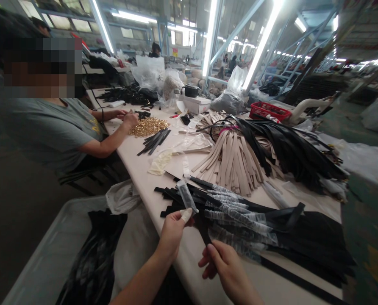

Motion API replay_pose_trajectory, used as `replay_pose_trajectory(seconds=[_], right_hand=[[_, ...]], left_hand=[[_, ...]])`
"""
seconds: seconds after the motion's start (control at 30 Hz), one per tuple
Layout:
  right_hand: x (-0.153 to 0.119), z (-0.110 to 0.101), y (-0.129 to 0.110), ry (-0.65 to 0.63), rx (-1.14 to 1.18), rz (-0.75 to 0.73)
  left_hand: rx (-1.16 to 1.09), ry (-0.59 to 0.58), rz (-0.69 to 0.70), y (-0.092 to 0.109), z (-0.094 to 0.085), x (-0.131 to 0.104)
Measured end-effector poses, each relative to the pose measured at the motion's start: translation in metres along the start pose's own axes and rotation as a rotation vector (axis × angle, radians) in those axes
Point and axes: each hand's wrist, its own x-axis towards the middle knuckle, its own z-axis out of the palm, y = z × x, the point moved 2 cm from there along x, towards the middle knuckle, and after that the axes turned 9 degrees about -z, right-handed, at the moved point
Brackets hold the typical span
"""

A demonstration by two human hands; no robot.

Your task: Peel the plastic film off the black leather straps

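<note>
Between thumb and fingers, my left hand [170,235] pinches the lower end of a clear plastic sleeve [186,195]; a pale cover sits on the thumb. My right hand [223,264] is closed on a black strap [203,231] that runs up toward the sleeve. Whether the strap's tip is inside the sleeve is hidden by my left fingers. Just beyond both hands lies a pile of black straps [319,233], several with crumpled clear sleeves [236,207] around them.
Beige straps [230,161] and more black straps [290,144] lie behind on the table [138,178]. A co-worker [55,131] sits at left by gold-coloured metal pieces [151,126]. A bin [45,245] with black material stands below left; a red basket [268,111] is at the back.
</note>
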Motion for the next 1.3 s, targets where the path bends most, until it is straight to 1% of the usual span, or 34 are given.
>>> replay_pose_trajectory(seconds=[0.03,0.13,0.17,0.2,0.23,0.3,0.33,0.37,0.43,0.5,0.57,0.6,0.7,0.77,0.8,0.87,0.93,0.97,1.07,1.13,1.2,1.3], right_hand=[[0.0,0.0,0.0,0.007,0.003,-0.005],[0.004,0.0,-0.004,0.039,0.012,-0.028],[0.004,-0.001,-0.006,0.038,0.017,-0.029],[0.003,-0.003,-0.007,0.029,0.021,-0.023],[0.001,-0.004,-0.007,0.014,0.02,-0.014],[-0.006,-0.006,-0.006,-0.015,0.004,0.007],[-0.01,-0.007,-0.005,-0.021,-0.007,0.016],[-0.012,-0.007,-0.003,-0.015,-0.017,0.021],[-0.013,-0.008,0.0,0.017,-0.029,0.015],[-0.009,-0.008,0.003,0.038,-0.02,-0.002],[-0.005,-0.008,0.006,0.032,0.017,-0.001],[-0.003,-0.009,0.008,0.02,0.042,0.009],[-0.005,-0.008,0.015,-0.004,0.088,0.049],[-0.009,-0.004,0.02,-0.013,0.073,0.064],[-0.011,-0.001,0.021,-0.017,0.055,0.064],[-0.013,0.005,0.02,-0.03,0.016,0.053],[-0.015,0.01,0.013,-0.036,-0.023,0.024],[-0.015,0.012,0.008,-0.035,-0.051,0.004],[-0.017,0.013,-0.006,-0.005,-0.159,-0.05],[-0.019,0.013,-0.009,-0.001,-0.183,-0.056],[-0.021,0.014,-0.005,-0.017,-0.136,-0.037],[-0.025,0.016,0.011,-0.067,-0.063,0.01]], left_hand=[[0.032,-0.024,-0.013,-0.002,0.002,-0.002],[0.121,-0.222,-0.114,-0.018,0.013,-0.013],[0.135,-0.26,-0.134,-0.022,0.015,-0.016],[0.14,-0.257,-0.131,-0.024,0.016,-0.016],[0.138,-0.216,-0.106,-0.023,0.015,-0.015],[0.122,-0.089,-0.031,-0.018,0.01,-0.009],[0.115,-0.042,-0.002,-0.015,0.008,-0.007],[0.119,-0.021,0.011,-0.014,0.006,-0.006],[0.174,-0.051,0.003,-0.018,0.008,-0.008],[0.238,-0.142,-0.035,-0.028,0.013,-0.014],[0.254,-0.215,-0.081,-0.038,0.017,-0.018],[0.231,-0.219,-0.098,-0.041,0.018,-0.017],[0.022,-0.183,-0.178,-0.04,0.018,-0.009],[-0.142,-0.197,-0.259,-0.034,0.02,-0.005],[-0.19,-0.206,-0.279,-0.031,0.022,-0.005],[-0.214,-0.19,-0.251,-0.027,0.027,-0.011],[-0.195,-0.148,-0.196,-0.028,0.033,-0.024],[-0.183,-0.134,-0.19,-0.031,0.035,-0.033],[-0.145,-0.159,-0.23,-0.044,0.04,-0.058],[-0.131,-0.191,-0.252,-0.048,0.039,-0.066],[-0.147,-0.201,-0.23,-0.043,0.035,-0.065],[-0.263,-0.166,-0.147,-0.024,0.028,-0.049]])
